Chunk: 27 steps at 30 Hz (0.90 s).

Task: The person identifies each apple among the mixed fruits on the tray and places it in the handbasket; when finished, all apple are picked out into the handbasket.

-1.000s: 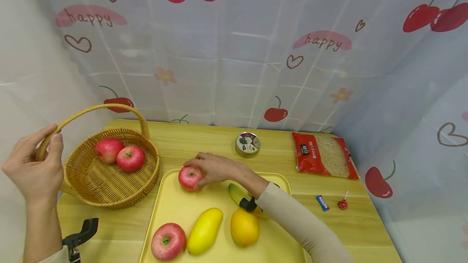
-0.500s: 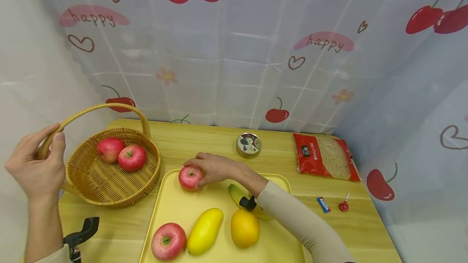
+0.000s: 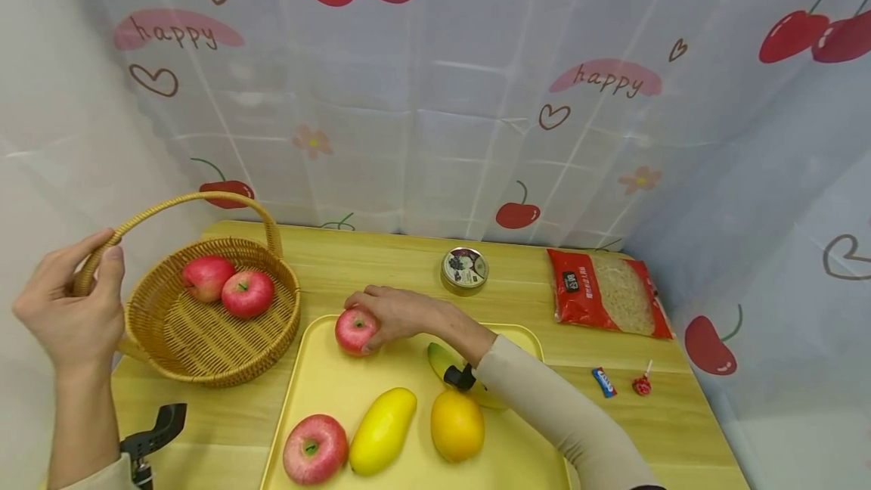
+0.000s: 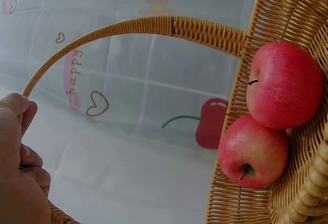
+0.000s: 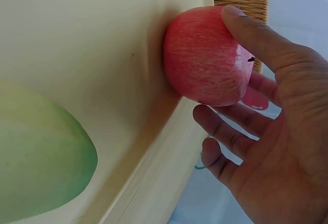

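My left hand (image 3: 71,305) grips the arched handle (image 3: 170,203) of a round wicker basket (image 3: 211,380). Two red apples (image 4: 284,85) lie inside it, side by side. Over the far left corner of a yellow tray (image 3: 327,392), my right hand (image 3: 401,314) holds a red apple (image 5: 205,55) between thumb and fingers; the ring and little fingers are off it. Nearer on the tray sit another red apple (image 3: 315,449), a yellow mango (image 3: 383,431) and a rounder orange-yellow fruit (image 3: 457,426). A banana (image 3: 444,361) is partly hidden under my right wrist.
Behind the tray stands a round tin (image 3: 465,271). A red bag (image 3: 609,292) with a clear window lies at the back right. In front of it are a small blue wrapped candy (image 3: 603,382) and a red lollipop (image 3: 642,384). A printed curtain (image 3: 449,134) hangs behind the table.
The whole head view has shifted very slightly to the right. Both hands keep their holds, and the apple under my right hand stays in the tray corner.
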Motion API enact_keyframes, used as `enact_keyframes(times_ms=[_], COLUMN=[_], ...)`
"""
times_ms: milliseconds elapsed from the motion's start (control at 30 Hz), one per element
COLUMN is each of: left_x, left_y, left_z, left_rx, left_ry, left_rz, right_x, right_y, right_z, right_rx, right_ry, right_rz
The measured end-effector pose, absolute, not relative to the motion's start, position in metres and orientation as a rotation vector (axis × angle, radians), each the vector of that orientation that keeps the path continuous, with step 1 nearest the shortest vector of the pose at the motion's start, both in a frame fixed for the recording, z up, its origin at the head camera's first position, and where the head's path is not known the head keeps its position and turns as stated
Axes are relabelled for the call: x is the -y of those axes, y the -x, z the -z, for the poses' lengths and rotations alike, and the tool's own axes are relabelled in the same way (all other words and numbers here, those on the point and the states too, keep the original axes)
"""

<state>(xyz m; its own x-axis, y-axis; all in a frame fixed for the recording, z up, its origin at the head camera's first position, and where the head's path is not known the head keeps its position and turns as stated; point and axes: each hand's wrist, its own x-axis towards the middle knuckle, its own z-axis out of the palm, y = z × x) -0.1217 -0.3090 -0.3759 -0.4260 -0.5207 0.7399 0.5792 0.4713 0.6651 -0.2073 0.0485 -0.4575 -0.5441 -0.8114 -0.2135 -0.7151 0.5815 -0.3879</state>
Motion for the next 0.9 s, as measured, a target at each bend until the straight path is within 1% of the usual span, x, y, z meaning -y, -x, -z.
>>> enact_keyframes(times_ms=[900], left_x=[0.3064], left_y=[0.1193], left_z=[0.3741], left_rx=[1.627], left_ry=[0.044], left_rz=[1.182], right_x=[-0.0491], right_y=[0.2063], right_z=[0.4592], right_rx=[-2.447], right_ry=[1.26], right_rz=[0.322])
